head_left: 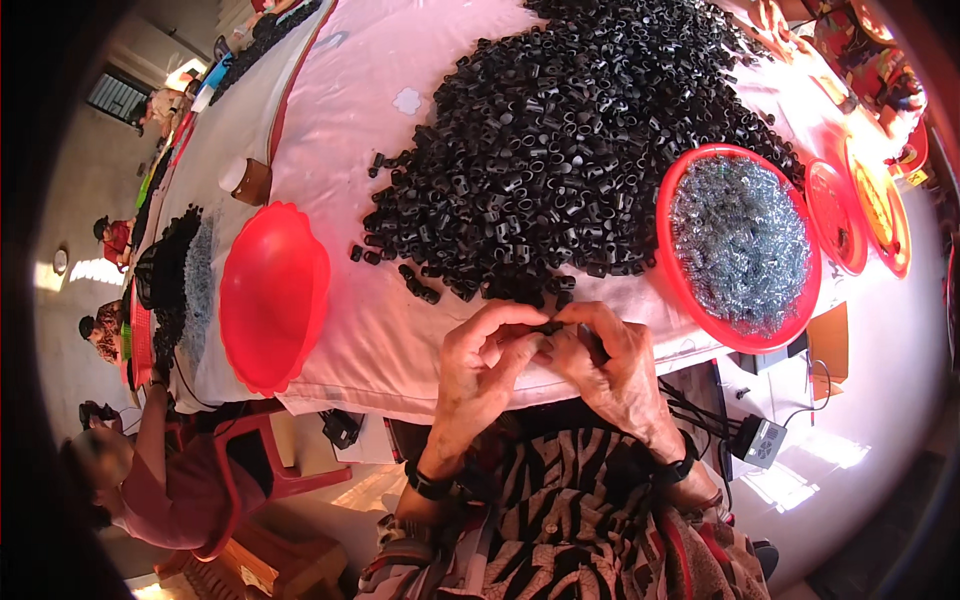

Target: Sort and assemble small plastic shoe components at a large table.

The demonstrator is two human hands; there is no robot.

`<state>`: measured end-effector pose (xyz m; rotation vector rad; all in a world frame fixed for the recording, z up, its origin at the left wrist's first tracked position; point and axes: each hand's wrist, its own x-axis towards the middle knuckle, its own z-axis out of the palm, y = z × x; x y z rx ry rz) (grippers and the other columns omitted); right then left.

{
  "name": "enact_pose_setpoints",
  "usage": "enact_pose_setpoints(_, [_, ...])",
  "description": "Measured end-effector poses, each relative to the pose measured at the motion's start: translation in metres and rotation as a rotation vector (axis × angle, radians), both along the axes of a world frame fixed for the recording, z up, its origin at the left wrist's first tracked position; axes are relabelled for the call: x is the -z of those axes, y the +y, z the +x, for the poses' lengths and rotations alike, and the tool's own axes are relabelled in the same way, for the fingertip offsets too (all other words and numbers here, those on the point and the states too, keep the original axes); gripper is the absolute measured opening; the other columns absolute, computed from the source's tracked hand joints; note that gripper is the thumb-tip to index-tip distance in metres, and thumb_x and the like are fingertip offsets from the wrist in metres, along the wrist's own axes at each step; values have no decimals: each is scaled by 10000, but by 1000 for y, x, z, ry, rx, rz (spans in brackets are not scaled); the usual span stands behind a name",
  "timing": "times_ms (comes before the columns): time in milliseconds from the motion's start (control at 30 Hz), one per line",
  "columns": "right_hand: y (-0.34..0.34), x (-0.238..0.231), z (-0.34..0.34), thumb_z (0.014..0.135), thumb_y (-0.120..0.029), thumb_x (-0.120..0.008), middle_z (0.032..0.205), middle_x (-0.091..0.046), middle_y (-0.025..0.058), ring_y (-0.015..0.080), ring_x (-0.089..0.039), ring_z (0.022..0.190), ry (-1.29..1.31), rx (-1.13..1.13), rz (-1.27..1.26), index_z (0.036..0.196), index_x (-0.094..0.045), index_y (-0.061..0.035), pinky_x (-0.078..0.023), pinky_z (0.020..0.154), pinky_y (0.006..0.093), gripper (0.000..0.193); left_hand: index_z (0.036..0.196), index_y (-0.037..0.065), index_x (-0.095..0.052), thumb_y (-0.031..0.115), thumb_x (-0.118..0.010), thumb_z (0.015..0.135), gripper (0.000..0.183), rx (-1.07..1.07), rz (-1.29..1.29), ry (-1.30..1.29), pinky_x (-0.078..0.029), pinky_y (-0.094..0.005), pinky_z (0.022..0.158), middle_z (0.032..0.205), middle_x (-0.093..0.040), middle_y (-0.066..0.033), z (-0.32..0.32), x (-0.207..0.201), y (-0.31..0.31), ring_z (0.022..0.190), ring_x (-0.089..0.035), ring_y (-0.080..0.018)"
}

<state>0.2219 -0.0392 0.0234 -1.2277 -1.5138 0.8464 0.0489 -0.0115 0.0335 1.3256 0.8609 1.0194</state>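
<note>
My left hand [484,362] and my right hand [612,365] meet at the near edge of the cloth-covered table, fingertips pinched together. Between them is a small black plastic part [549,328], mostly hidden by the fingers, so which hand bears its weight is unclear. Just beyond my fingers spreads a large heap of black ring-shaped plastic parts [560,150], with a few strays [418,286] along its near side. To the right of my hands sits a red basin [664,222], tilted in view, filled with small shiny metal springs [740,245].
A scalloped red bowl [275,300] stands on the left of the pale pink cloth [370,340]. Behind it is a brown-and-white container [250,182]. Further right are a red tray [818,180] and an orange tray [898,250]. A person [190,490] sits at lower left; others work around the tables.
</note>
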Motion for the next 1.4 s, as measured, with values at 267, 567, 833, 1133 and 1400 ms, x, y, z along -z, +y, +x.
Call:
enact_pose_setpoints(267, [-5, -22, 5, 915, -74, -656, 796, -669, 153, 275, -663, 619, -11, -14, -251, 1174, -543, -8, -508, 581, 358, 290, 1200, -74, -589, -102, -594, 931, 270, -11, -91, 97, -583, -270, 796, 1062, -646, -104, -3, 8, -3, 897, -667, -137])
enact_pose_setpoints(567, [-21, -19, -6, 931, 44, -550, 989, -663, 240, 439, -663, 870, -40, -123, -11, 1271, -509, 55, -507, 657, 459, 342, 1190, -48, -621, -96, -614, 923, 271, -163, -90, 8, -597, -287, 815, 1161, -655, -127, -4, -1, -5, 926, -674, -158])
enact_pose_setpoints(833, [-17, -11, -12, 930, 22, -576, 789, -659, 231, 430, -670, 726, -14, -29, 18, 1219, -548, 26, -493, 555, 462, 290, 1194, -70, -603, -103, -593, 932, 264, -131, 18, 10, -601, -252, 820, 1130, -602, -97, 1, -3, -8, 966, -646, -135])
enact_pose_setpoints(1133, [-17, -7, -8, 914, 13, -574, 723, -637, 226, 420, -655, 649, -90, -41, 4, 1178, -547, 20, -492, 525, 466, 265, 1139, -54, -642, -119, -613, 899, 251, -137, 181, 230, -575, -242, 776, 1087, -631, -107, 2, -9, -8, 910, -652, -134])
enact_pose_setpoints(1400, [-25, -12, -16, 772, 4, -629, 813, -629, 154, 324, -671, 625, -474, 46, 110, 1181, -537, 68, -528, 507, 405, 424, 1083, -32, -669, -175, -610, 836, 292, -198, 526, 441, -558, -264, 752, 1041, -660, -132, 5, -18, -10, 885, -669, -170])
